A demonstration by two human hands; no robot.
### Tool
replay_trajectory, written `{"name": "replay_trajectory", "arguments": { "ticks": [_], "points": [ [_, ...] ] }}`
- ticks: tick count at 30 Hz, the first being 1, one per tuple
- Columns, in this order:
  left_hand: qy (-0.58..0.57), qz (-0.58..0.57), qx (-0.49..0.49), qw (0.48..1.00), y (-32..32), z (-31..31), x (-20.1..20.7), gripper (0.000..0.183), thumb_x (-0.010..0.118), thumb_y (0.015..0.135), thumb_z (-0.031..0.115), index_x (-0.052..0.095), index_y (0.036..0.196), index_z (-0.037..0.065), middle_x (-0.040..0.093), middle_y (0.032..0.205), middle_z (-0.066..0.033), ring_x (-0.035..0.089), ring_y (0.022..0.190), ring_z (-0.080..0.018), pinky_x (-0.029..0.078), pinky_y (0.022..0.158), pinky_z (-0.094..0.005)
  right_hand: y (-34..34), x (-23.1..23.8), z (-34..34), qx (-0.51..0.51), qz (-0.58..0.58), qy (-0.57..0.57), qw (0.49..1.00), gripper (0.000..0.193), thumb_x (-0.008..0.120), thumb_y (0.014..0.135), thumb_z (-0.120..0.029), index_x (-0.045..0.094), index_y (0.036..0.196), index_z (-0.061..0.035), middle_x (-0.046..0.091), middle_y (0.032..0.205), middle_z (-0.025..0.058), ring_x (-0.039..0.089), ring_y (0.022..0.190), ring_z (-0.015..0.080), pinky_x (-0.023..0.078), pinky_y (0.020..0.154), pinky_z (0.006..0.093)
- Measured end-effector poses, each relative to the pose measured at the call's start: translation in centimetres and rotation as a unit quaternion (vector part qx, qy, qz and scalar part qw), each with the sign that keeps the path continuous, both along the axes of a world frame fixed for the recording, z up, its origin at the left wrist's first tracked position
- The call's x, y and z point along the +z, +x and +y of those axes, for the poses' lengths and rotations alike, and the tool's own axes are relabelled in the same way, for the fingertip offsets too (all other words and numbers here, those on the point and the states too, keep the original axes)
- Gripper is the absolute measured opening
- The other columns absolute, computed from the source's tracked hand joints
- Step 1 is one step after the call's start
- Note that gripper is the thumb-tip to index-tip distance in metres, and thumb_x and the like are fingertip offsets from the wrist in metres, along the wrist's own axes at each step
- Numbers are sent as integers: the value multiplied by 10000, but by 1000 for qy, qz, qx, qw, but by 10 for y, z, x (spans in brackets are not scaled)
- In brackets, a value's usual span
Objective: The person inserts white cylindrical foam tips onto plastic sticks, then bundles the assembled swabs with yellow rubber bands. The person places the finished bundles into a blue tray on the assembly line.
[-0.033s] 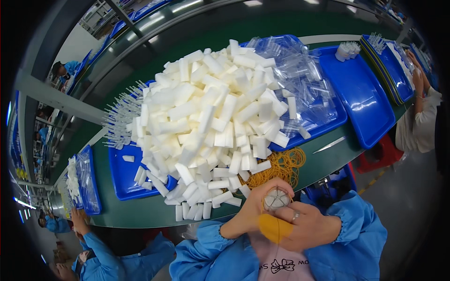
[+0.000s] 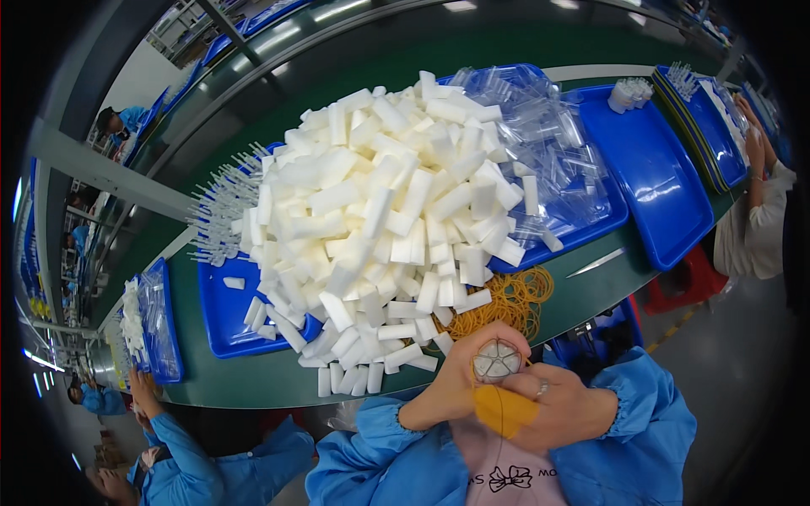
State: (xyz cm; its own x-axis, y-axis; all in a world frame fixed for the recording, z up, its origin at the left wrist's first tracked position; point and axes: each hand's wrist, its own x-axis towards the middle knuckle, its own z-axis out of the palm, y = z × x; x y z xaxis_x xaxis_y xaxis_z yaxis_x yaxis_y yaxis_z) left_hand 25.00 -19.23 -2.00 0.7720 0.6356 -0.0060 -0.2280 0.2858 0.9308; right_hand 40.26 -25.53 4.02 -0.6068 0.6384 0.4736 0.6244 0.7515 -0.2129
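Just beyond my chest, both hands hold a round bundle whose end shows pale wedge-shaped segments (image 2: 496, 361) parted by dark lines. My left hand (image 2: 456, 375) wraps its left and far side. My right hand (image 2: 553, 409), with a ring on one finger, closes on its near right side. A thin yellow-orange band seems to run along the bundle's edge. An orange-yellow patch (image 2: 504, 411) lies across the back of my right hand, with a thin dark line over it. Beyond the hands lie a heap of yellow-orange rubber bands (image 2: 516, 304) and a large pile of white foam blocks (image 2: 380, 202).
Clear plastic tubes (image 2: 540, 126) fill a blue tray at the far right of the pile. Beside it lies another blue tray (image 2: 666, 198). Pointed tweezers (image 2: 596, 262) rest on the green table (image 2: 582, 291). Thin-stemmed clear parts (image 2: 224, 207) stand at left. Co-workers sit on both sides.
The bundle has tilted a little, so its segmented end faces up more fully. My right fingers have slid slightly off its face toward the near right. The view has shifted slightly.
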Motion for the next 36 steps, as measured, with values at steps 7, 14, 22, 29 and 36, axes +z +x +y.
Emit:
{"name": "replay_trajectory", "arguments": {
  "ticks": [7,14,22,29,36],
  "points": [
    [-212,-151,36,965,-14,-11,17,505,699,699,-10,490,1155,52,541,834,-27,541,784,-117,453,674,-239,25,-15,-11,-196,57,-180,962,279,772,644,-209,626,833,-63,597,917,77,614,828,248,487,653,314],
    [-264,-238,25,934,-9,-17,11,637,769,719,117,448,1264,42,549,823,-32,556,780,-162,462,671,-284,37,-32,-19,229,652,-358,628,169,730,788,-152,652,777,-2,626,814,127,635,832,345,468,890,479],
    [408,160,93,894,-26,-7,30,805,683,699,52,291,1397,-34,551,864,-127,552,805,-278,460,714,-353,21,-40,-6,82,656,-559,500,471,587,839,25,461,1292,-4,594,1028,199,626,749,207,559,641,303],
    [466,303,93,826,-17,-7,27,956,643,602,-10,169,1432,-48,534,917,-161,528,793,-329,463,736,-372,-8,-16,1,-141,184,-282,931,503,742,747,-149,545,1194,-27,568,1076,104,612,863,199,523,707,303],
    [76,109,-3,991,-20,-7,32,818,662,781,90,185,1443,32,562,1086,-124,567,1032,-252,451,854,-341,39,-15,10,-77,476,-449,752,362,725,705,-148,644,1048,-66,610,952,112,591,793,211,468,707,301]
  ]
}}
